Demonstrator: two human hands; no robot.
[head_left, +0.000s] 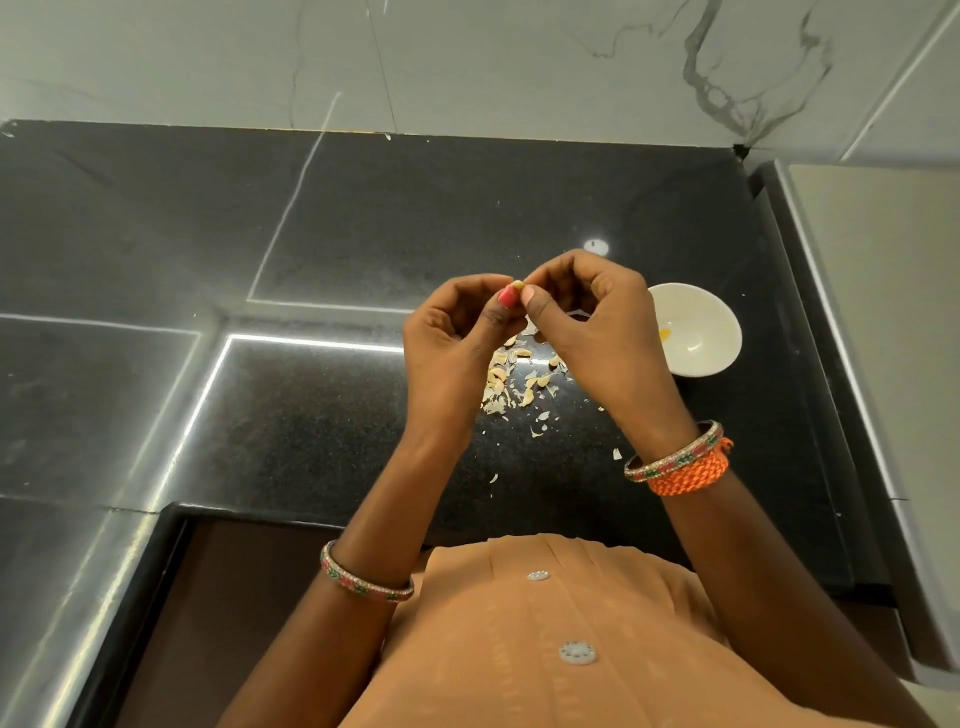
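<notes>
black granite counter (311, 415): near, loose skins and cloves (514, 379) lie below the hands. left hand (452, 338) and right hand (597, 322) both pinch one garlic clove (517, 284) at their fingertips. if it is slick, it could pop free and miss the white bowl (717, 322) at right.

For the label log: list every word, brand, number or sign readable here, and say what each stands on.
None: no readable text anywhere in this view.
The white bowl, the black counter, the marbled wall, the bangles and the shirt buttons carry no lettering.
The clove that the left hand and right hand pinch between them is unmarked too.
</notes>
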